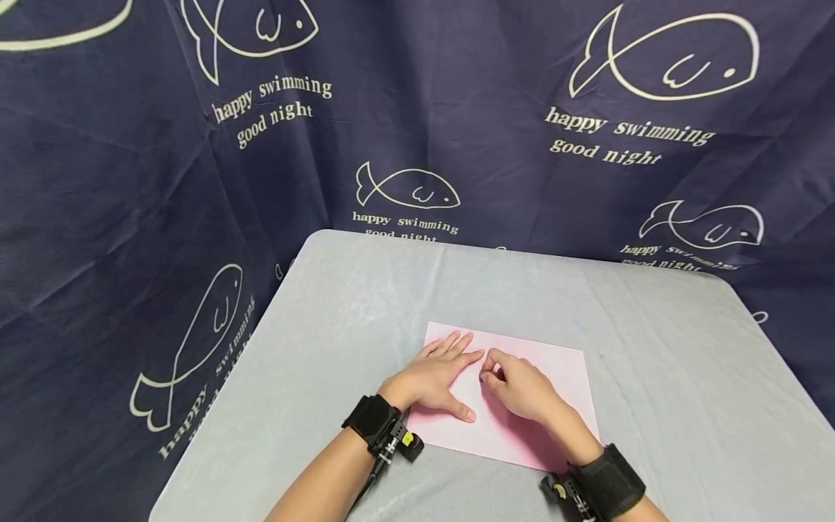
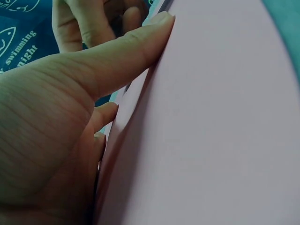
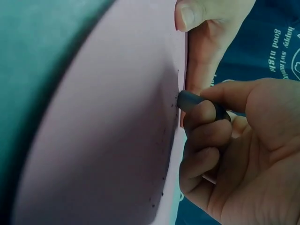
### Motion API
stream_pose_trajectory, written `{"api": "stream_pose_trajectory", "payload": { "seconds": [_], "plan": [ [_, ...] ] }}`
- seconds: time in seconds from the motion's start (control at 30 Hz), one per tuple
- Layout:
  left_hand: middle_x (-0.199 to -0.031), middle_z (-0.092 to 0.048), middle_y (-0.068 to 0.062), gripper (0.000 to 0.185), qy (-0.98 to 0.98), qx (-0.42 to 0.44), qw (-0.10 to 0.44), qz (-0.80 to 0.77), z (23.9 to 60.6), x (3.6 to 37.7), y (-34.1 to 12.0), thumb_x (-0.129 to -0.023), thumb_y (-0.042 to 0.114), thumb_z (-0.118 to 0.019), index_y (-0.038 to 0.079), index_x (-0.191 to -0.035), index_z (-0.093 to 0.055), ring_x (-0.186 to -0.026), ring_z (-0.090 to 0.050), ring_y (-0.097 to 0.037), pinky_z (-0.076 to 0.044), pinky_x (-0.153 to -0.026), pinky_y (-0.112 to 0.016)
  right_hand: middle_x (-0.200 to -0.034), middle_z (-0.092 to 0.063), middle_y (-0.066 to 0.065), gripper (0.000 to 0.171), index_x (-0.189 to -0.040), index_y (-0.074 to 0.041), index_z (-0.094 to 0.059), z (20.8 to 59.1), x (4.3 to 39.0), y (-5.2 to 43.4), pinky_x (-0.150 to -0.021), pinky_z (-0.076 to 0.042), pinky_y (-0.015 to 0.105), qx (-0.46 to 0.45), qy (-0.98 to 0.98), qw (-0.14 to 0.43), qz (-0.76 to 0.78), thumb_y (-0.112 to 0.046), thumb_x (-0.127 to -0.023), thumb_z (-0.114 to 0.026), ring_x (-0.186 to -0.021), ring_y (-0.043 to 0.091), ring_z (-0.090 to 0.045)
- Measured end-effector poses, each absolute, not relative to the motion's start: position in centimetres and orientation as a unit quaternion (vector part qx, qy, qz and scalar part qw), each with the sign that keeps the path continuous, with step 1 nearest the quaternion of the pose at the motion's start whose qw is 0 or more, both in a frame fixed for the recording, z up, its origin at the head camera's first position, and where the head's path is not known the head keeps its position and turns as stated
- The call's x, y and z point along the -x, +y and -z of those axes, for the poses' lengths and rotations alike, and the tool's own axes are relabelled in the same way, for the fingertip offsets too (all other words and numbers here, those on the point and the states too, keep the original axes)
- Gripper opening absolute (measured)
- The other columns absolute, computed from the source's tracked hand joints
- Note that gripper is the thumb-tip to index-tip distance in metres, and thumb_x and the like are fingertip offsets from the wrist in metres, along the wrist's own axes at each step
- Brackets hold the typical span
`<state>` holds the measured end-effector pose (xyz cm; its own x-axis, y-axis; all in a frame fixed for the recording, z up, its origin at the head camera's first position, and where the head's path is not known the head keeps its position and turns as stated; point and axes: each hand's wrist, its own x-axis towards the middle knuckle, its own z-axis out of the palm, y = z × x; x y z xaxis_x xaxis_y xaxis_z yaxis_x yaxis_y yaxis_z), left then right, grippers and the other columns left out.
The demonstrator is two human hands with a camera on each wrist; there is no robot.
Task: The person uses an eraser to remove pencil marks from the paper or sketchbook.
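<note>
A pink sheet of paper [image 1: 554, 362] lies on the table. My left hand [image 1: 435, 378] rests spread out on its left part, with the thumb and fingers extended. To the right of it, my right hand [image 1: 522, 388] pinches a short, dark, blunt stick [image 3: 189, 100] between thumb and curled fingers. In the right wrist view, the stick's blunt tip meets the paper, and small dark specks [image 3: 162, 193] are scattered over the surface near it. Most of the stick is hidden by the fingers in the head view.
The table [image 1: 352, 304] has a pale grey cover and rounded corners. Behind it and on the left hangs a dark blue curtain [image 1: 496, 167] with white fish drawings and lettering. Black straps with small cameras [image 1: 411, 446] sit on both wrists.
</note>
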<state>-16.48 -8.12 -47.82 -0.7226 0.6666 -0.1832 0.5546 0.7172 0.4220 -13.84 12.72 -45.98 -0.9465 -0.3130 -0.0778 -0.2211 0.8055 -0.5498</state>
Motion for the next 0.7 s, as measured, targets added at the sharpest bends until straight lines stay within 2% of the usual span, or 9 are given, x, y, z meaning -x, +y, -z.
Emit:
{"api": "stream_pose_trajectory", "payload": {
  "seconds": [0.17,0.4,0.7],
  "plan": [
    [-0.175,-0.001,0.000,0.112,0.911,-0.336,0.164,-0.171,47.8,16.5,-8.0,-0.075,0.067,-0.079,0.029,-0.164,-0.023,-0.162,0.004,-0.019,-0.005,-0.132,-0.043,-0.062,-0.051,-0.010,0.005,-0.092,-0.021,-0.065,45.7,13.0,13.6,-0.053,-0.035,0.025,0.159,0.944,0.089,0.276,-0.019,-0.094,-0.069,-0.057,0.007,-0.045],
    [-0.175,0.000,0.002,0.112,0.909,-0.335,0.174,-0.177,47.7,16.5,-7.9,-0.074,0.067,-0.080,0.030,-0.164,-0.024,-0.162,0.005,-0.019,-0.005,-0.132,-0.043,-0.063,-0.053,-0.013,0.011,-0.090,-0.029,-0.063,45.9,12.4,15.0,-0.053,-0.036,0.025,0.139,0.955,0.084,0.249,-0.021,-0.094,-0.070,-0.056,0.006,-0.045],
    [-0.175,0.000,0.002,0.113,0.910,-0.329,0.177,-0.180,47.5,16.6,-8.0,-0.074,0.067,-0.080,0.030,-0.164,-0.023,-0.162,0.005,-0.017,-0.003,-0.133,-0.042,-0.061,-0.051,-0.012,0.011,-0.090,-0.029,-0.062,45.4,12.2,16.8,-0.051,-0.031,0.025,0.129,0.958,0.084,0.243,-0.024,-0.095,-0.070,-0.055,0.006,-0.042]
  ]
}}
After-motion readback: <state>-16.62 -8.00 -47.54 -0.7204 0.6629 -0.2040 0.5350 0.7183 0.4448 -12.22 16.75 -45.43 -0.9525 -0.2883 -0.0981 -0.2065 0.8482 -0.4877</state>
